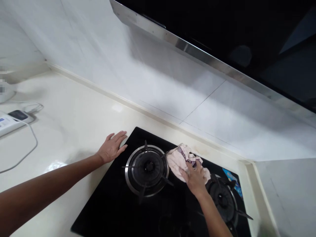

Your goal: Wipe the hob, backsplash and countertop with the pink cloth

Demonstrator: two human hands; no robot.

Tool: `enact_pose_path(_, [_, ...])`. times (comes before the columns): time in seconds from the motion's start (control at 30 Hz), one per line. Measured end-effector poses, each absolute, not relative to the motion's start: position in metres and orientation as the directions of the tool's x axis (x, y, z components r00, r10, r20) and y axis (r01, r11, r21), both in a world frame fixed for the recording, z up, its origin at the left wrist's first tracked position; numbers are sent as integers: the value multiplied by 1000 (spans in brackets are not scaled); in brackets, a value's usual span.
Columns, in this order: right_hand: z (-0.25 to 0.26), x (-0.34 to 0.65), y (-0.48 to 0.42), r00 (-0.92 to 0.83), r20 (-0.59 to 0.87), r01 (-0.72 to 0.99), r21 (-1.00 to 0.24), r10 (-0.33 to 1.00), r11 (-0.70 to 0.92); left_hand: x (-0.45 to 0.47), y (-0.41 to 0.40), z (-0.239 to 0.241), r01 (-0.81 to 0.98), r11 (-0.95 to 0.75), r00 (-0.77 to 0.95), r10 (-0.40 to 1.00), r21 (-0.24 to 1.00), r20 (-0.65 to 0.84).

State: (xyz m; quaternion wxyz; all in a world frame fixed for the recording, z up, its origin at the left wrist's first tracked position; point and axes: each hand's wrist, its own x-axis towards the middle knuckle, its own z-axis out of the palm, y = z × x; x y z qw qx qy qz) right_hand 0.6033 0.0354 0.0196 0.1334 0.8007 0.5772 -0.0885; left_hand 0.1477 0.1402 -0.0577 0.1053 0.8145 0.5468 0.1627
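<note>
Left hand (111, 149): we see it wide open, palm down, fingers fanned at the left edge of the black cooktop (108, 207), gripping nothing.
Right hand (196, 179): here we have fingers half bent, pressing on and holding the pink cloth (175, 161).
Pink cloth: bunched, we find it at the cooktop's back, between the left burner (149, 167) and right burner (222, 199).

a dark range hood (222, 39) trimmed in metal juts above the pale tiled wall (93, 59). at far left, a white block (8, 126), perhaps a power strip though cut off, lies on the cream countertop (71, 95), a thin cable (37, 142) curving beside it.
</note>
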Motion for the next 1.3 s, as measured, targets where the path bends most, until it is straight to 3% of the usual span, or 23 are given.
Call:
enact_pose_path(0.13, [8,565,46,340,-249,940,96,907,-327,147,141,-60,859,-385,350,923,337,162])
enact_pose_path(0.27, [-6,555,82,231,-109,973,44,967,-227,147,141,-62,864,-392,357,920,316,164])
enact_pose_path(0.33, [-9,566,110,243,-42,967,-63,969,-245,146,142,-62,868,-392,358,919,304,162])
enact_pose_path(0.47, [3,605,166,429,1,832,-391,903,-395,145,143,-62,875,-389,355,920,288,165])
enact_pose_path(0.7, [62,671,133,553,106,652,-673,827,-350,146,145,-62,865,-400,359,915,301,185])
enact_pose_path(0.83, [62,676,47,475,-76,377,-882,877,-281,146,145,-63,865,-402,360,914,300,185])
enact_pose_path(0.9, [49,674,10,399,-122,473,-822,909,-318,146,146,-64,867,-404,362,913,293,188])
enact_pose_path(1.0, [33,668,-25,348,93,786,-571,933,-237,145,146,-65,866,-408,365,911,288,194])
enact_pose_path(1.07, [28,661,-33,248,190,895,-420,950,-149,145,146,-66,864,-414,368,908,288,201])
enact_pose_path(1.2, [17,635,-36,-5,92,984,-175,996,21,145,146,-66,862,-417,367,905,287,214])
enact_pose_path(1.3, [7,611,-45,-106,30,988,-105,994,109,145,146,-66,861,-418,367,905,290,216])
